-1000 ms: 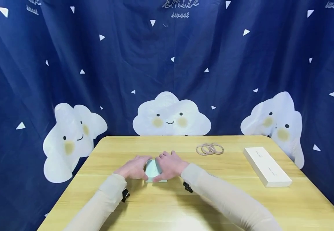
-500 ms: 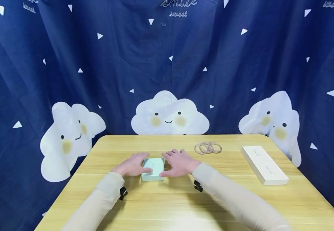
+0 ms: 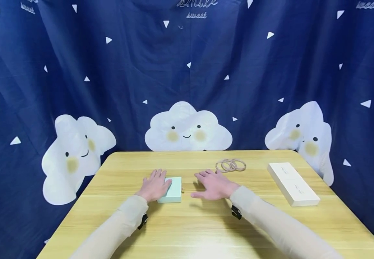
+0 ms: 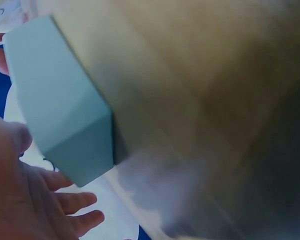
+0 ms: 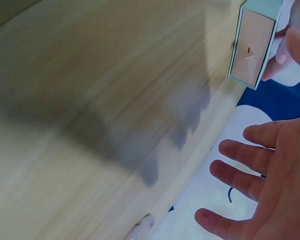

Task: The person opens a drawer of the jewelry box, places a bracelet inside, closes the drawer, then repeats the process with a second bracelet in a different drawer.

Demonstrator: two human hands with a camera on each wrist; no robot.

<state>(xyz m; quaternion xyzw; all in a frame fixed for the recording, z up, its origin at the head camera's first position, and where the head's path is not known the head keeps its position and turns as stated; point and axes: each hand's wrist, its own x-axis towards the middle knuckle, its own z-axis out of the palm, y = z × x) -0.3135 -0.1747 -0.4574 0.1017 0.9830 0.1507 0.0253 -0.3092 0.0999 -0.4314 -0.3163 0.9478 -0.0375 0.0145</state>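
A pale mint-green box [image 3: 174,190] lies near the middle of the table. My left hand [image 3: 154,186] is at its left side, with the thumb over the top edge and the other fingers stretched forward. In the right wrist view, the box's end shows a light brown inner drawer [image 5: 255,32] with a small ribbon tab [image 5: 249,53]. Right of the box and apart from it, my right hand [image 3: 214,185] hovers over the table, fingers spread and holding nothing. In the left wrist view the green box [image 4: 55,85] stands beside the left hand [image 4: 32,200].
Overlapping pinkish-brown rings [image 3: 230,165] lie behind the right hand. Toward the table's right edge is a long white box [image 3: 293,184]. A dark blue curtain [image 3: 128,72] with cloud faces hangs behind the wooden table [image 3: 180,230].
Both hands were around the box a second ago. My right hand has moved off it to the right, exposing the tab side. The left hand has shifted along the box's left side.
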